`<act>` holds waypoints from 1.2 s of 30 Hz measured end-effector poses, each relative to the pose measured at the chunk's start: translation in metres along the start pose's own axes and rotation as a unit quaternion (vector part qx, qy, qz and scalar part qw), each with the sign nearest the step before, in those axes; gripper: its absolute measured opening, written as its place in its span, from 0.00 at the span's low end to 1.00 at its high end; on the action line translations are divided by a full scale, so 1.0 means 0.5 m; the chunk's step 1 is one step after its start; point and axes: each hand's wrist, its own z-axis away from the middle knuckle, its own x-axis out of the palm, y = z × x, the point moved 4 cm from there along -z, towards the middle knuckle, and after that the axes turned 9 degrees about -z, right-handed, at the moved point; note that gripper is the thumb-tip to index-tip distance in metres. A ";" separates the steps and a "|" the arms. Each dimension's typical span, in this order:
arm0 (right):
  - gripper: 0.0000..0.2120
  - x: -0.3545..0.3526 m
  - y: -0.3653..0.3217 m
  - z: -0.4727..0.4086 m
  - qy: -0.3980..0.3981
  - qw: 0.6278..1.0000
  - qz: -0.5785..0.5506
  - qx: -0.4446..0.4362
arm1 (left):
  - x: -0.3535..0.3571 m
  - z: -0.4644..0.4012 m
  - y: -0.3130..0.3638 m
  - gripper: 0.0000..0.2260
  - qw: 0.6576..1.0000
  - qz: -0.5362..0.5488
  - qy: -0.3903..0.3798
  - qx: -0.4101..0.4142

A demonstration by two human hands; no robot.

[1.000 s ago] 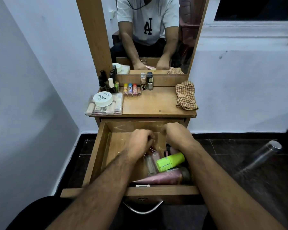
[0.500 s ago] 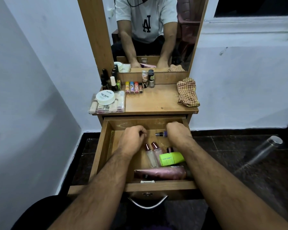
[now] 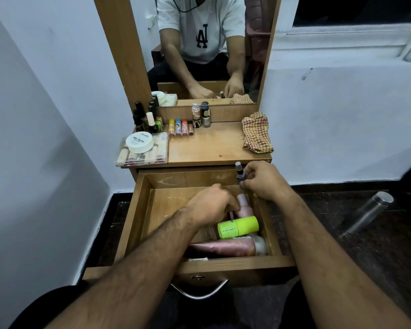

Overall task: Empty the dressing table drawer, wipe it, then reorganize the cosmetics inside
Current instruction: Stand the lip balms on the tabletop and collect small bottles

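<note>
The right hand pinches a small dark spray bottle with a bluish body between thumb and curled fingers, holding it upright above the back right corner of the open wooden drawer, just under the front edge of the wooden bench. The left hand reaches down into the drawer with its fingers curled around something at the pale pink bottle; what exactly they grip is hidden behind the knuckles. Just nearer the person than those left fingers lies a lime-green cylindrical bottle on its side, and nearer still a long pink tube with a translucent cap lies along the drawer's front wall. The drawer floor to the left of the left hand is bare wood. A curved metal handle hangs on the drawer front. On the bench, well beyond both hands, a clear plastic box of pale tubes carries a round white jar labelled nail polish; behind it stand dark nail-polish bottles, then a row of small coloured lip-balm sticks and two taller bottles with silver and grey caps. A crumpled checked red-and-cream cloth lies on the bench beyond the right fingers. The wood-framed mirror behind reflects the person's arms and white shirt.
</note>
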 end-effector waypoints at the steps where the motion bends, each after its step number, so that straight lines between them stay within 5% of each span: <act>1: 0.08 0.001 0.001 -0.001 0.002 1.000 -0.006 -0.001 | 0.010 -0.008 0.002 0.20 1.000 -0.011 -0.018 0.008; 11: 0.08 0.006 0.017 -0.009 -0.001 1.000 -0.012 -0.002 | -0.001 -0.018 0.000 0.18 0.980 -0.022 -0.198 0.001; 16: 0.07 0.003 0.018 -0.008 0.009 1.000 -0.014 -0.004 | -0.001 -0.001 -0.022 0.15 0.978 -0.020 -0.208 -0.014; 23: 0.07 0.014 0.007 -0.010 0.010 0.999 -0.044 -0.011 | -0.030 0.048 -0.089 0.09 0.993 0.005 -0.082 -0.089; 28: 0.07 0.014 -0.020 -0.001 0.007 0.981 -0.186 -0.046 | -0.048 0.105 -0.121 0.07 0.964 0.180 0.068 -0.184; 31: 0.05 0.002 -0.041 0.004 0.041 0.952 -0.297 -0.070 | -0.055 0.128 -0.130 0.08 0.874 0.384 0.178 -0.238; 35: 0.05 -0.019 -0.066 0.005 0.104 0.921 -0.363 -0.090 | -0.083 0.122 -0.132 0.07 0.574 0.724 0.294 -0.246; 36: 0.05 -0.019 -0.071 0.004 0.111 0.917 -0.371 -0.093 | -0.094 0.112 -0.130 0.08 0.539 0.751 0.303 -0.233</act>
